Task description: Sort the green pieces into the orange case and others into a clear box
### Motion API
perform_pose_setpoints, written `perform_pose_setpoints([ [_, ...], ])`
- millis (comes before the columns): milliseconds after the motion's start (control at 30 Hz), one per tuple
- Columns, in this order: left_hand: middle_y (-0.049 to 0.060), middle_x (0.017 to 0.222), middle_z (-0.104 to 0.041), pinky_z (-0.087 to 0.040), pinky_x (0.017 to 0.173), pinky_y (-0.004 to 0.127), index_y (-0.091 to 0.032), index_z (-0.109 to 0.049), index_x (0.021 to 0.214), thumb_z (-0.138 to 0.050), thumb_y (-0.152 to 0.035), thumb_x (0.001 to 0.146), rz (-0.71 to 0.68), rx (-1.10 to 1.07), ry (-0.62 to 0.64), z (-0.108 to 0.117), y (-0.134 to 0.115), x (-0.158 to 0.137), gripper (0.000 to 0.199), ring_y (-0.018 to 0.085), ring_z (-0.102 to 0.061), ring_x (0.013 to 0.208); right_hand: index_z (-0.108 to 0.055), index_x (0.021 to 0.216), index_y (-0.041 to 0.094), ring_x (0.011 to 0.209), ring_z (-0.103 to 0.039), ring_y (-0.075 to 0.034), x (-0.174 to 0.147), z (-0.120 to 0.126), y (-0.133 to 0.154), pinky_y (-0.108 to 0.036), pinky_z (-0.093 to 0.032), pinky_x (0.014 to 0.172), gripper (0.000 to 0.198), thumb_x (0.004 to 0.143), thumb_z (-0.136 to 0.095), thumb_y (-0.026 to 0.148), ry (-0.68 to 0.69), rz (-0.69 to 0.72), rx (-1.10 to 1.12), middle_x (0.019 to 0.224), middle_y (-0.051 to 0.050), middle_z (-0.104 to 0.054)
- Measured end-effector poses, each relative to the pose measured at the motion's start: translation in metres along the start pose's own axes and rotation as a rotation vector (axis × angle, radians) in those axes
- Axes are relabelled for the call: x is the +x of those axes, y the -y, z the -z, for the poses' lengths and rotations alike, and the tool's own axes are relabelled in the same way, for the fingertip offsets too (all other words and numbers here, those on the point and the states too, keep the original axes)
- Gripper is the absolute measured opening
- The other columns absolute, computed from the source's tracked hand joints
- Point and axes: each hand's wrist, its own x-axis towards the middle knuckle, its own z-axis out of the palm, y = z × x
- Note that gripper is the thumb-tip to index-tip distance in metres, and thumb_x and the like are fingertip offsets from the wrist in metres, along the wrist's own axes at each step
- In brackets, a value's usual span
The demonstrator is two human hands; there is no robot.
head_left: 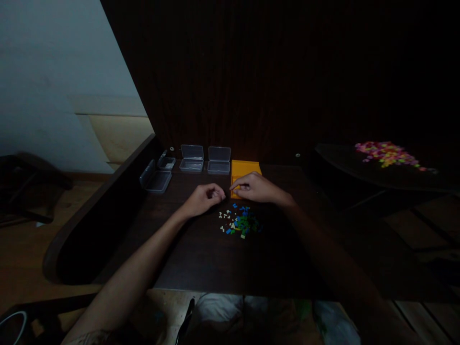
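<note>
A small heap of tiny coloured pieces (240, 222), blue, green, white and yellow, lies on the dark wooden table (201, 258). Just beyond it stands an orange open box (244, 169). My right hand (256, 188) rests on the near edge of the orange box, fingers curled; whether it pinches a piece is too dark to tell. My left hand (204, 198) sits on the table left of the heap, fingers curled in loosely, and any piece inside them is hidden.
Several clear plastic boxes with open lids (191, 159) stand in a row at the table's far left. A second dark surface at the right carries a spread of pink and yellow pieces (388, 153). A dark panel rises behind the table.
</note>
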Motion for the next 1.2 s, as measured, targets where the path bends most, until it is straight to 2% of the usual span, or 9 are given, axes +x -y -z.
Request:
perform_pose_setpoints([
  [133, 0.0, 0.069, -0.063, -0.045, 0.06, 0.022, -0.014, -0.064, 0.078, -0.067, -0.032, 0.075, 0.048, -0.156, -0.071, -0.002, 0.0, 0.004, 0.019, 0.01, -0.055, 0.061, -0.077, 0.097, 0.015, 0.054, -0.045, -0.008, 0.003, -0.011, 0.009, -0.021, -0.031, 0.055, 0.021, 0.083, -0.065, 0.024, 0.015, 0.032, 0.075, 0.06, 0.003, -0.057],
  [300, -0.001, 0.065, -0.06, -0.042, 0.055, 0.021, -0.013, -0.064, 0.077, -0.074, -0.041, 0.071, 0.105, -0.312, -0.123, -0.005, 0.002, 0.006, 0.03, 0.009, -0.053, 0.057, -0.076, 0.091, 0.014, 0.055, -0.047, -0.008, 0.006, -0.023, 0.011, -0.021, -0.032, 0.054, 0.019, 0.084, -0.068, 0.03, -0.088, 0.043, 0.143, 0.062, 0.002, -0.058],
  [433, -0.002, 0.065, -0.06, -0.04, 0.054, 0.02, -0.013, -0.065, 0.075, -0.075, -0.041, 0.069, 0.105, -0.351, -0.149, -0.006, 0.003, 0.006, 0.03, 0.008, -0.051, 0.056, -0.075, 0.089, 0.014, 0.057, -0.049, -0.009, 0.007, -0.026, 0.012, -0.021, -0.033, 0.056, 0.018, 0.086, -0.066, 0.029, -0.138, 0.058, 0.138, 0.063, 0.001, -0.06],
  [567, -0.001, 0.067, -0.061, -0.041, 0.056, 0.021, -0.014, -0.066, 0.075, -0.077, -0.04, 0.068, 0.096, -0.321, -0.16, -0.006, 0.002, 0.006, 0.029, 0.009, -0.05, 0.056, -0.073, 0.089, 0.013, 0.058, -0.05, -0.009, 0.007, -0.026, 0.013, -0.021, -0.034, 0.058, 0.015, 0.088, -0.062, 0.024, -0.11, 0.057, 0.117, 0.065, 0.0, -0.061],
  [767, 0.002, 0.074, -0.067, -0.045, 0.065, 0.025, -0.015, -0.071, 0.086, -0.077, -0.041, 0.072, 0.021, -0.206, -0.155, -0.004, 0.005, 0.004, 0.03, 0.013, -0.057, 0.067, -0.071, 0.089, 0.012, 0.059, -0.05, -0.01, 0.006, -0.025, 0.013, -0.021, -0.033, 0.057, 0.015, 0.088, -0.061, 0.023, -0.076, 0.032, 0.078, 0.068, -0.001, -0.061],
  [1000, 0.005, 0.084, -0.064, -0.044, 0.068, 0.025, -0.014, -0.071, 0.089, -0.071, -0.036, 0.081, -0.13, -0.007, -0.146, -0.003, 0.006, 0.002, 0.023, 0.014, -0.056, 0.074, -0.071, 0.087, 0.013, 0.062, -0.051, -0.01, 0.005, -0.021, 0.01, -0.022, -0.032, 0.059, 0.015, 0.088, -0.059, 0.021, -0.028, 0.028, 0.056, 0.07, -0.001, -0.062],
  [1200, 0.004, 0.082, -0.062, -0.044, 0.071, 0.027, -0.015, -0.068, 0.088, -0.066, -0.031, 0.085, -0.209, 0.158, -0.133, -0.001, 0.002, 0.001, 0.016, 0.014, -0.055, 0.074, -0.071, 0.086, 0.014, 0.066, -0.053, -0.012, 0.006, -0.022, 0.009, -0.022, -0.034, 0.061, 0.015, 0.088, -0.058, 0.02, -0.021, 0.049, 0.069, 0.074, -0.002, -0.064],
])
